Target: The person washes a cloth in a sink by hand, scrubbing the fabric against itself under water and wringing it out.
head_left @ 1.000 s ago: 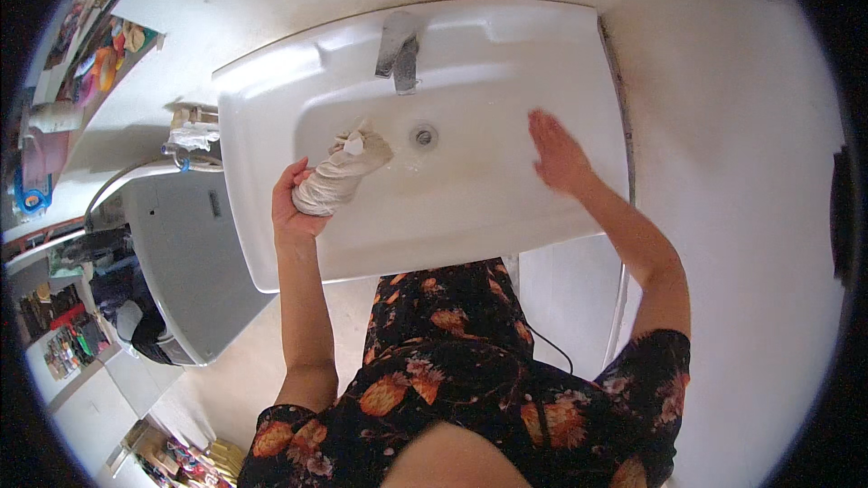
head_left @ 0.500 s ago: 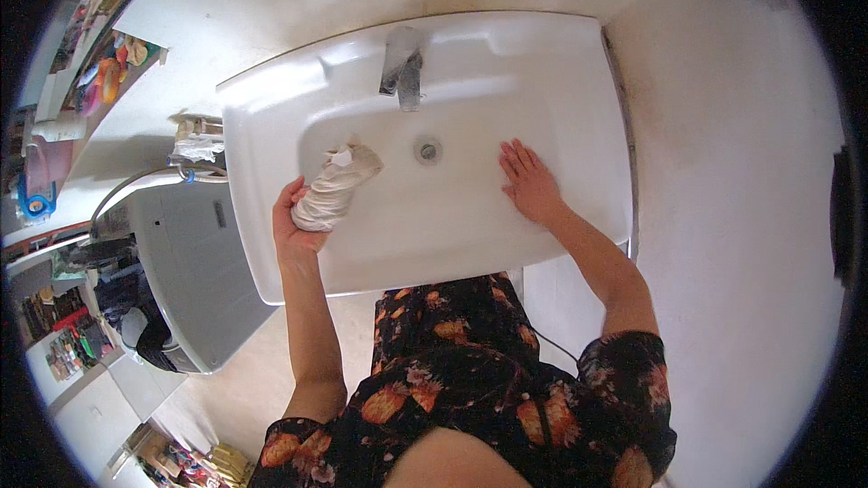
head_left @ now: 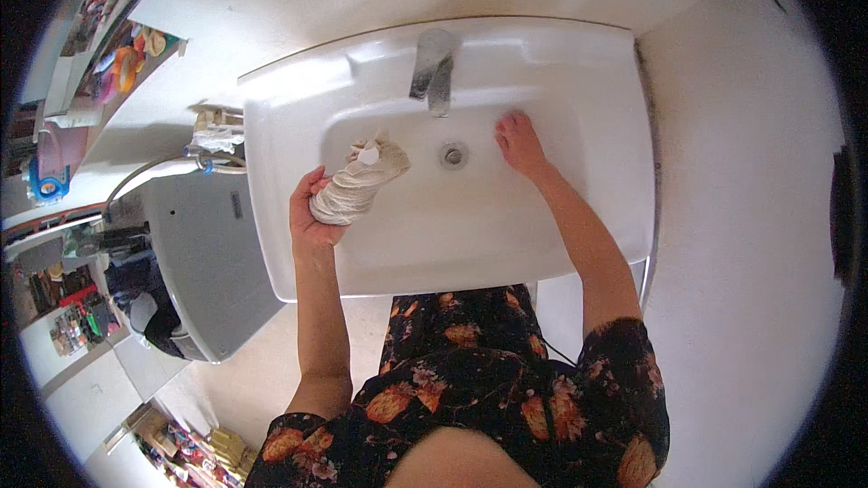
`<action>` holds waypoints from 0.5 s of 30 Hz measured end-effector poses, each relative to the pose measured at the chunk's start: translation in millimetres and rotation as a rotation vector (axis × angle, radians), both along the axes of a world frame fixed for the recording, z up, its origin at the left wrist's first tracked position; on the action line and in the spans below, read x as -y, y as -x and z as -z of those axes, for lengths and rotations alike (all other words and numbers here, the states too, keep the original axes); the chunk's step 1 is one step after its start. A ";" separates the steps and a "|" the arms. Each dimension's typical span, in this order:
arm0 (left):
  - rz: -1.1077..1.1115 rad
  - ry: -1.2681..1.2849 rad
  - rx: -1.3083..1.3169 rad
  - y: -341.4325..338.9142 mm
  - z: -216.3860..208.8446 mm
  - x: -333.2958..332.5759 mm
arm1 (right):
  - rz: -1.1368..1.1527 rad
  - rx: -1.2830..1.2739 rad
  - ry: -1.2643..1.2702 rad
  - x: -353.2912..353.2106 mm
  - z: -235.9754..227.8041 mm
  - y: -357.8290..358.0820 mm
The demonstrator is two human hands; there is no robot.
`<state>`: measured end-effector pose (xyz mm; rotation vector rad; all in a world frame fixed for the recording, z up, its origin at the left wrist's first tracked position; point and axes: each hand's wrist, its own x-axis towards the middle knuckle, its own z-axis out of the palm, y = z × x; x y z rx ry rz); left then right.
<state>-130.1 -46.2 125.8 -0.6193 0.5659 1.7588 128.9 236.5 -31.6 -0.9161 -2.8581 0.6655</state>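
Observation:
Over the left part of the white sink [head_left: 389, 258], my left hand [head_left: 312, 221] is closed round the lower end of a rolled, twisted off-white cloth [head_left: 353, 192]. A small white tag or flap shows near the cloth's upper end, which points up and right toward the drain [head_left: 453, 155]. My right hand [head_left: 518, 145] is low in the basin, right of the drain, and holds nothing that I can see. Its fingers are slightly bent and a little blurred, pointing toward the back. Behind the drain stands a grey metal faucet [head_left: 434, 68]; no water shows running from it.
A grey washing machine [head_left: 212, 244] stands left of the sink, with a hose [head_left: 136, 176] curving above it. Shelves with assorted items [head_left: 77, 321] line the far left. Pale walls [head_left: 732, 217] close in on the right and back.
My right hand has moved toward the back of the basin and nearer the drain, its fingers more bent. The left hand still grips the cloth. The whole view has shifted slightly.

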 end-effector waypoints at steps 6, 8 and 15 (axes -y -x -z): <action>-0.087 0.224 0.014 -1.1 -21.2 0.7 | -0.270 -0.224 0.002 104.4 21.8 150.1; -0.053 0.089 0.057 2.0 -10.6 0.5 | -0.254 -0.369 0.035 152.5 37.2 169.7; -0.080 0.220 -0.073 -4.0 -19.4 13.6 | -0.225 0.229 0.455 170.9 -44.2 29.9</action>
